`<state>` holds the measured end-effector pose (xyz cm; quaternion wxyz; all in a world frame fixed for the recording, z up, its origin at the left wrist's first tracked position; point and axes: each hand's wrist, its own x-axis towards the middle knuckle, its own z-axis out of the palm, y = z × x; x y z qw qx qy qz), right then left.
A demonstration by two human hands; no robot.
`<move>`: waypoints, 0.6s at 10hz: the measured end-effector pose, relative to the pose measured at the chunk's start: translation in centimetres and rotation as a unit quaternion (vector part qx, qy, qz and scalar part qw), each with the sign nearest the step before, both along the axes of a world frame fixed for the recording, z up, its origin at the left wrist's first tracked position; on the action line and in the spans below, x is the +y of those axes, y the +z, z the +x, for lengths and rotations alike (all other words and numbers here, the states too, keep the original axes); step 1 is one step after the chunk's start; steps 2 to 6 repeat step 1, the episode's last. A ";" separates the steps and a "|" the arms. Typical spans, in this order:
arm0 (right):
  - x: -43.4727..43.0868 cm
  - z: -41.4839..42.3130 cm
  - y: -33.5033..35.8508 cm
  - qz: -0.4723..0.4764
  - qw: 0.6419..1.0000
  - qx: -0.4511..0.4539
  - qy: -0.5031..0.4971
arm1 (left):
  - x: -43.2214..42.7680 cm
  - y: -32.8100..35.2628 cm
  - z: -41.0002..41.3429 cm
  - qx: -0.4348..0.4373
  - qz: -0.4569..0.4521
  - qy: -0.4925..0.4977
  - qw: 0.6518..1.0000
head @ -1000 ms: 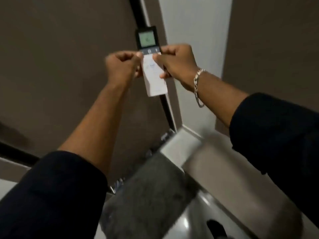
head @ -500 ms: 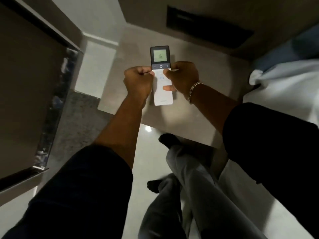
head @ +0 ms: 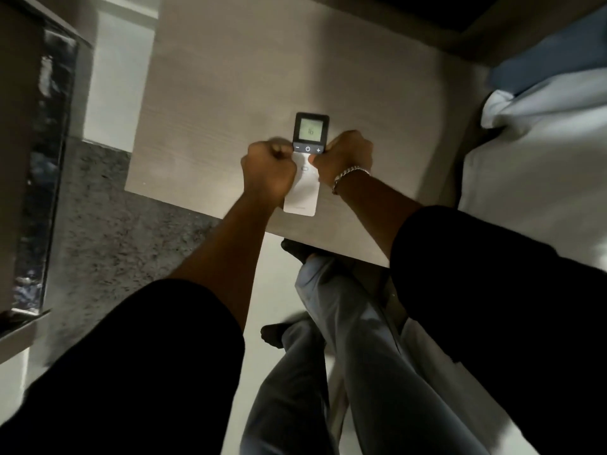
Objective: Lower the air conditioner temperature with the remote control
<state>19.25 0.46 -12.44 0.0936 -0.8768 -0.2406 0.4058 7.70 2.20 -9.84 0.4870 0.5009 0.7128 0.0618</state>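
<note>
Both hands share one grip on the remote control (head: 305, 178): the left hand (head: 267, 170) is curled tight against its left edge, thumb near the minus button, and the right hand (head: 345, 156) is closed on its right edge by the plus button, a bracelet (head: 348, 176) on that wrist. At far left a dark glossy strip (head: 39, 178) runs along a wall, with speckled grey flooring (head: 115, 231) beside it. In the middle the remote is held above the pale bench (head: 230, 110), its lit screen (head: 310, 129) facing up; the digits are too blurred to read surely. Below are the person's grey trousers (head: 361, 356). At right lies a bed (head: 542, 142) with white linen.
</note>
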 end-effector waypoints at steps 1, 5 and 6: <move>0.1 -0.1 1.8 -0.021 0.999 -0.026 0.019 | 0.3 2.4 -1.0 -0.069 -0.004 0.040 0.997; 0.1 -0.1 1.8 -0.021 0.999 -0.026 0.019 | 0.3 2.4 -1.0 -0.069 -0.004 0.040 0.997; 0.1 -0.1 1.8 -0.021 0.999 -0.026 0.019 | 0.3 2.4 -1.0 -0.069 -0.004 0.040 0.997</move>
